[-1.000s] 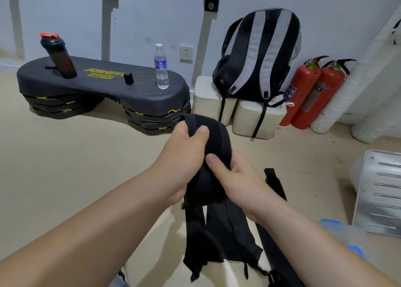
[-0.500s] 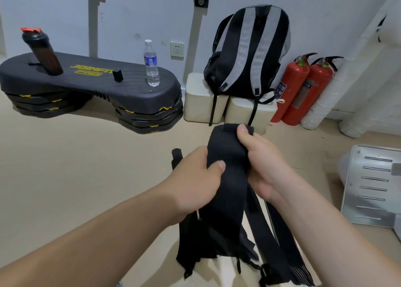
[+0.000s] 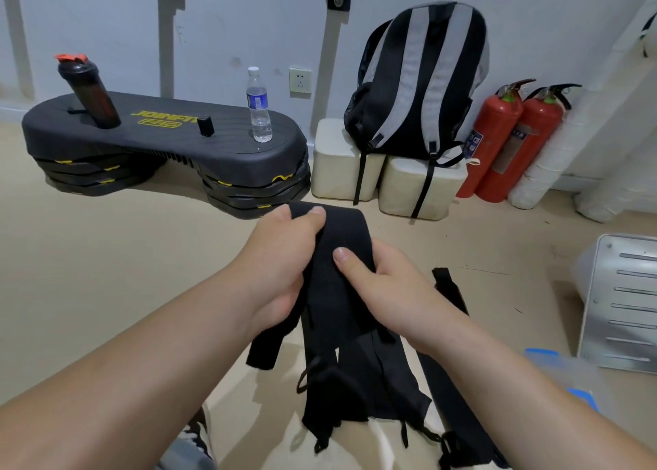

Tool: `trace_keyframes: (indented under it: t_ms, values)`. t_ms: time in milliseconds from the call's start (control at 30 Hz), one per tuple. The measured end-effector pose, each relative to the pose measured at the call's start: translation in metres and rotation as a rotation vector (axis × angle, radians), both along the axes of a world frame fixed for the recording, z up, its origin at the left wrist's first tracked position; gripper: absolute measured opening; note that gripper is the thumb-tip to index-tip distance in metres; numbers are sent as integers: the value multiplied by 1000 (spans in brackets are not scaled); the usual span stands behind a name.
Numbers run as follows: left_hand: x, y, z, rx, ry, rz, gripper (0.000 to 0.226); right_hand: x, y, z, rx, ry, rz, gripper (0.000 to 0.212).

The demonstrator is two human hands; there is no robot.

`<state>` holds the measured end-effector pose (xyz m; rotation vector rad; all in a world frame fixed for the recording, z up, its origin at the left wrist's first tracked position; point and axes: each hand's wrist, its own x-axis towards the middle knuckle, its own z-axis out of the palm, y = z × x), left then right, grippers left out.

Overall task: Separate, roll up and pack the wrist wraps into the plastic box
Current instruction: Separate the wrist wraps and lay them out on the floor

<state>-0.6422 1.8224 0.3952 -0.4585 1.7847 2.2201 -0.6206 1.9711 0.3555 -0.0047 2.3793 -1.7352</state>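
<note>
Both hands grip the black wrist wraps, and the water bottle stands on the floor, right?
No: in the head view the water bottle stands on the black step platform. The left hand and right hand do grip the wrist wraps.

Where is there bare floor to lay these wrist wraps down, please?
Widest bare floor lies left, between the step platform and the left hand. A smaller patch sits before the fire extinguishers, left of the metal panel. Crowded: lower right, by the plastic box, and under the hanging wrist wraps.
</note>
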Motion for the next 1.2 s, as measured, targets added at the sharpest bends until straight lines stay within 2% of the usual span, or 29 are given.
trace_keyframes:
  t_ms: [67,167,367,533,600,667,800,833,900,967,1000,1067,1133,1200]
  values:
    - [6,4,0,12,1,-61,16,-2,0,0,-80,-10,-67,24]
    - [16,11,-14,-135,39,-264,18,-7,4,5,-236,-53,-178,25]
    - [21,14,-26,-276,43,-542,20,-16,21,14,-276,-214,-373,35]
    - [14,12,-22,-251,149,-408,27,-10,22,22,-353,-262,-197,38]
    - [9,9,-19,-249,193,-326,32,-5,19,25,-239,-181,-106,32]
    - [6,4,-17,-254,214,-282,26,-2,16,25,-100,-93,-34,29]
    - [6,-5,-2,-222,202,-368,27,-1,15,24,-141,-33,9,25]
    - [6,-8,1,-308,237,-379,30,-3,16,24,-169,-35,-14,26]
    - [2,-18,2,-618,390,-362,37,-6,19,23,-224,-55,-66,30]
    - [-2,-29,1,-854,557,-305,22,-9,22,22,-253,-82,-103,32]
    - [-1,-34,1,-901,617,-306,12,-10,23,22,-270,-98,-117,32]
    - [3,-40,-1,-959,730,-423,35,-11,23,23,-344,-136,-142,32]
    - [5,-37,-8,-938,840,-549,54,-11,21,25,-435,-199,-144,27]
    - [5,-28,-13,-887,956,-568,48,-9,20,29,-482,-286,-118,23]
